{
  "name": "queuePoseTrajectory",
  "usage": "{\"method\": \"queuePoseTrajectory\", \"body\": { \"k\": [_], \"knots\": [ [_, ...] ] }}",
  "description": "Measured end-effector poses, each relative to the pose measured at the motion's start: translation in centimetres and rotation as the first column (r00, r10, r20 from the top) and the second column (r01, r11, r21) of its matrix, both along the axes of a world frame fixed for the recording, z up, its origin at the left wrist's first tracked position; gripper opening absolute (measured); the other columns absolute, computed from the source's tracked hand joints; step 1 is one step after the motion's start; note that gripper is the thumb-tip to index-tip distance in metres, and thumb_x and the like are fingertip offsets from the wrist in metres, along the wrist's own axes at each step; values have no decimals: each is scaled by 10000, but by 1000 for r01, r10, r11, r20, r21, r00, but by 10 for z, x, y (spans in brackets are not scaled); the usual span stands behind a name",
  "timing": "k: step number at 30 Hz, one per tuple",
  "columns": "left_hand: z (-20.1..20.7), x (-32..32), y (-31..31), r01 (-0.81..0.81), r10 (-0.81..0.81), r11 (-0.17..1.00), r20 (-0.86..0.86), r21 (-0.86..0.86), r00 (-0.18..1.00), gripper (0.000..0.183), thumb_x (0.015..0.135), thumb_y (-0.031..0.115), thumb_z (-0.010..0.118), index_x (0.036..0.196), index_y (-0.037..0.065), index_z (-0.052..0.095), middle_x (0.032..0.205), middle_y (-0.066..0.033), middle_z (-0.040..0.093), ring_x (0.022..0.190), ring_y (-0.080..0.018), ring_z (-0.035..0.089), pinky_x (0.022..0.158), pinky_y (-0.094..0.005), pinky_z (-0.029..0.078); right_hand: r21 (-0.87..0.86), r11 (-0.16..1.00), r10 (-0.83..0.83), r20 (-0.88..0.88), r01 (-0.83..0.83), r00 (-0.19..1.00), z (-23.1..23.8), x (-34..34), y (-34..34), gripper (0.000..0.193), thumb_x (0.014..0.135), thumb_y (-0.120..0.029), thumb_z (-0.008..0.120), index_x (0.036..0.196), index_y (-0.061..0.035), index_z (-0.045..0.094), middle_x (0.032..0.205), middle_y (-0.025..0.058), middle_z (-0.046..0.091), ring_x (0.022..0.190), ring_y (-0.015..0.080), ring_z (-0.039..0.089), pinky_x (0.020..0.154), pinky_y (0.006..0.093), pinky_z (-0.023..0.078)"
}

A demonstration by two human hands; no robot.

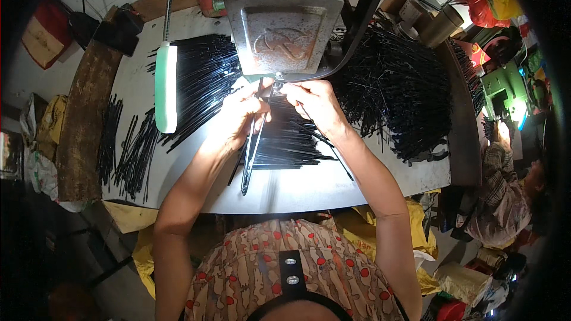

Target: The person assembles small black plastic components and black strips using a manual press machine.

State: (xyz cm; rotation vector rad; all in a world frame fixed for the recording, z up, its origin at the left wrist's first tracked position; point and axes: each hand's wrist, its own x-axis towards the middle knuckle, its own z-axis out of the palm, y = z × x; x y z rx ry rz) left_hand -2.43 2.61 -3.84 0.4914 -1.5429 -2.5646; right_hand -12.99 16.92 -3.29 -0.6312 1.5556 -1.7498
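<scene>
My left hand (245,113) is closed on a pair of long dark tweezers (254,157), whose joined end points down toward the table's front edge. Its fingertips are just below the working point of a bench machine (285,38). Opposite it, my right hand (315,102) pinches a thin black rod (339,160) that slants down to the right under the wrist. The fingertips of that hand are beside the small metal fitting (278,77) at the machine's lower edge. Glare hides exactly what the fingertips touch there. Several more black rods (285,142) lie in a bundle beneath both hands.
Heaped black rods cover the table (226,199) at left (202,77) and right (398,89). A lit lamp (166,89) hangs at left, and a dark curved lever (363,21) passes beside the machine. At far right, another person (502,184) works at a green machine (502,95).
</scene>
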Motion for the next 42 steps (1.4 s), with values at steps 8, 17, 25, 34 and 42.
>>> {"method": "queuePoseTrajectory", "body": {
  "k": [8,17,25,34,42],
  "knots": [
    [9,-3,7,-41,42,999,42,-3,998,458,719,32,538,1165,-21,453,585,-94,529,407,-81,428,370,-175,325,-23,1000,-2,-29,1,1000,-6,-2,-3,133,838,-129,539,759,-26,569,594,-49,445,461,3,332,395,163,232],
    [1,-2,3,-10,10,1000,34,25,999,475,721,30,551,1183,-4,444,606,-100,549,401,-77,454,364,-159,329,-24,1000,5,44,-4,999,-5,1,-4,118,833,-120,541,782,-17,566,592,-42,451,446,6,329,376,165,224],
    [-2,8,-6,9,-3,992,47,-127,999,195,729,26,616,855,76,477,591,-56,537,367,-49,376,347,-158,264,45,999,15,129,-21,992,-8,4,4,122,828,-109,545,832,11,569,616,11,498,426,25,379,360,164,271],
    [-12,-5,5,-105,98,986,-60,-129,993,178,760,21,588,778,106,432,579,-38,518,381,-44,325,343,-177,222,-62,997,-34,121,41,992,-7,11,-4,125,816,-102,561,831,23,568,619,21,502,430,37,391,362,172,280],
    [-7,-8,9,-123,122,988,-8,-98,992,228,723,16,627,775,116,428,553,-1,497,398,-35,338,362,-172,248,-95,995,-30,94,39,995,-14,11,-12,146,813,-116,541,719,-5,556,567,-4,483,406,35,387,352,173,279]
  ]
}}
